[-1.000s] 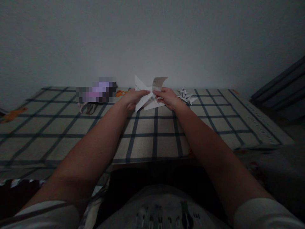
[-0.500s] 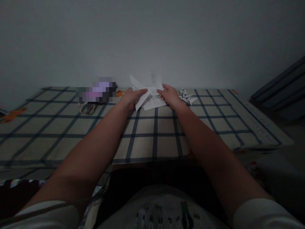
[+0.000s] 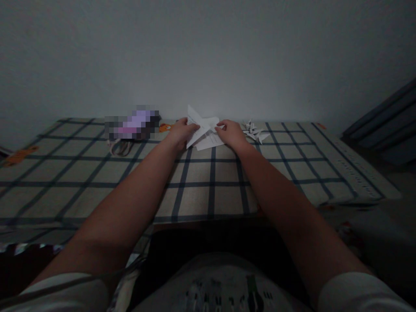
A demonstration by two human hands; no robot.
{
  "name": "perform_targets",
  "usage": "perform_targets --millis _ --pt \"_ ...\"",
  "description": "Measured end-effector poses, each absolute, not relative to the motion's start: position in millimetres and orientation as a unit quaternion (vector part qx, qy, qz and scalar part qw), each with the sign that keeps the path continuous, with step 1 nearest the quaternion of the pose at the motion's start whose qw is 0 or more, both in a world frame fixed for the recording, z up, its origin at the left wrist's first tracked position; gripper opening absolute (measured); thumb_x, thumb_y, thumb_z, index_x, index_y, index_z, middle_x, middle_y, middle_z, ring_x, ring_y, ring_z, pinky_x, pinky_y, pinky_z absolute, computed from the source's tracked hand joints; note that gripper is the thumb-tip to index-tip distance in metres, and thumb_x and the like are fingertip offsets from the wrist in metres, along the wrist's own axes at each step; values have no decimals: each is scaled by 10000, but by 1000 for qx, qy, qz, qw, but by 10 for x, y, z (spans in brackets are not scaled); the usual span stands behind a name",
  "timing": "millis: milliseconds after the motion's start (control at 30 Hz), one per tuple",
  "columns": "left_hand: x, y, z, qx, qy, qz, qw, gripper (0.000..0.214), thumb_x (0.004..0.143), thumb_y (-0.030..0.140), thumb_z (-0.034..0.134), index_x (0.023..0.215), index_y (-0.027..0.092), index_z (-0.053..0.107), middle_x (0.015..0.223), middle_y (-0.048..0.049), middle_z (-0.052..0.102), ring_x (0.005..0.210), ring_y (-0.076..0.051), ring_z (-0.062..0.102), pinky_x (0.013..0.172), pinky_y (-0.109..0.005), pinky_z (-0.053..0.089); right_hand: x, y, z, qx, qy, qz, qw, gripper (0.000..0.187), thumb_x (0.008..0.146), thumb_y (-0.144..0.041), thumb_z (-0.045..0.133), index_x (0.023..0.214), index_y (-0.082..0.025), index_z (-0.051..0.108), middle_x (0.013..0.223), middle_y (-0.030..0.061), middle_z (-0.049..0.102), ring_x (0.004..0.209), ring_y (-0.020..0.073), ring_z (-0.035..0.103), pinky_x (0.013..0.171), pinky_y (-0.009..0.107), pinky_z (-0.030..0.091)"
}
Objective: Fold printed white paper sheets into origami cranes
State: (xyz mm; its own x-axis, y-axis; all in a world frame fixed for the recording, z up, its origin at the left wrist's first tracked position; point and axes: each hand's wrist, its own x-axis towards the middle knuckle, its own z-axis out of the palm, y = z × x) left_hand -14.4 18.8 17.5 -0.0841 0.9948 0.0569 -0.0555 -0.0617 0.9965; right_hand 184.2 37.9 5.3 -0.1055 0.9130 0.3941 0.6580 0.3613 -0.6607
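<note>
A printed white sheet of paper (image 3: 208, 138), partly folded, lies at the far middle of the table. Its left part stands up as a pointed flap. My left hand (image 3: 180, 131) grips that flap at its left edge, thumb on the near face and fingers behind. My right hand (image 3: 230, 132) is at the sheet's right edge with thumb and forefinger closed on the paper there; the exact pinch is small and dim. Just right of my right hand lies a small cluster of folded paper pieces (image 3: 255, 131) with sharp points.
A checked tablecloth (image 3: 211, 195) covers the table, which meets a plain wall (image 3: 208, 56). At the back left lies a blurred-out purple object (image 3: 136, 123) with a looped strap (image 3: 119, 148). A dark slatted object (image 3: 386, 125) stands beyond the right end.
The sheet's upright right part has come down and now lies lower. The left flap has shifted slightly right, along with my left hand. My right hand's fingers have curled in more.
</note>
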Motion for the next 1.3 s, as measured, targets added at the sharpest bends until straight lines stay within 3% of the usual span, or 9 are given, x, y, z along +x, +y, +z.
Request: perform_targets --millis 100,267,433,633,733,833,933,1067,1300 --pt "-159 209 144 496 494 555 449 405 696 149 735 1095 136 668 1117 -128 754 877 -212 731 808 -320 595 1858 337 98 -566 -714 140 388 315 884 -358 646 1112 -169 753 990 130 691 924 274 639 956 482 490" --pt "-153 239 111 501 461 566 465 369 792 199 689 1154 130 686 1081 -125 768 875 -197 738 836 -321 592 1863 331 169 -559 -699 84 438 237 910 -317 619 969 -149 775 1082 148 649 1006 268 622 999 437 460" --pt "-73 223 144 504 413 580 489 367 876 192 598 1231 125 661 1065 -118 773 946 -187 741 907 -310 580 1772 313 202 -470 -710 231 471 347 952 -438 578 802 -169 738 830 60 676 851 205 621 864 342 467" --pt "-110 303 75 532 434 600 410 559 849 193 672 1399 187 573 1162 -108 735 1009 -200 720 910 -324 580 1725 326 152 -440 -663 364 484 224 887 -359 655 783 -166 697 703 -7 633 663 131 549 662 269 406" --pt "-138 289 53 581 460 587 325 593 772 166 751 1351 200 626 1251 -121 701 1028 -209 698 921 -353 575 1718 326 149 -438 -631 396 502 293 856 -443 696 744 -176 652 633 -33 571 585 104 482 586 250 356" --pt "-99 182 92 615 447 548 348 424 861 324 695 1254 164 695 1229 -136 719 1085 -248 678 926 -405 575 1694 291 164 -426 -611 418 520 351 821 -474 739 691 -191 579 622 -45 537 554 83 436 551 235 335" --pt "-39 64 143 632 433 519 379 496 873 461 691 1294 200 687 1299 -119 701 1164 -265 652 975 -423 553 1668 255 180 -404 -603 440 529 412 787 -518 769 689 -205 519 662 -42 550 602 87 493 546 216 362" --pt "-27 60 133 626 408 495 444 614 790 415 792 1349 211 640 1215 -114 723 1091 -247 685 930 -402 565 1656 245 186 -361 -598 472 538 508 759 -635 750 718 -219 461 721 -39 560 736 109 594 613 206 454" --pt "-46 158 83 552 403 535 496 425 754 445 822 1062 177 706 1077 -103 755 941 -236 720 833 -380 592 1675 217 217 -336 -594 514 519 541 760 -683 725 728 -228 436 786 -18 588 847 141 652 692 245 525"
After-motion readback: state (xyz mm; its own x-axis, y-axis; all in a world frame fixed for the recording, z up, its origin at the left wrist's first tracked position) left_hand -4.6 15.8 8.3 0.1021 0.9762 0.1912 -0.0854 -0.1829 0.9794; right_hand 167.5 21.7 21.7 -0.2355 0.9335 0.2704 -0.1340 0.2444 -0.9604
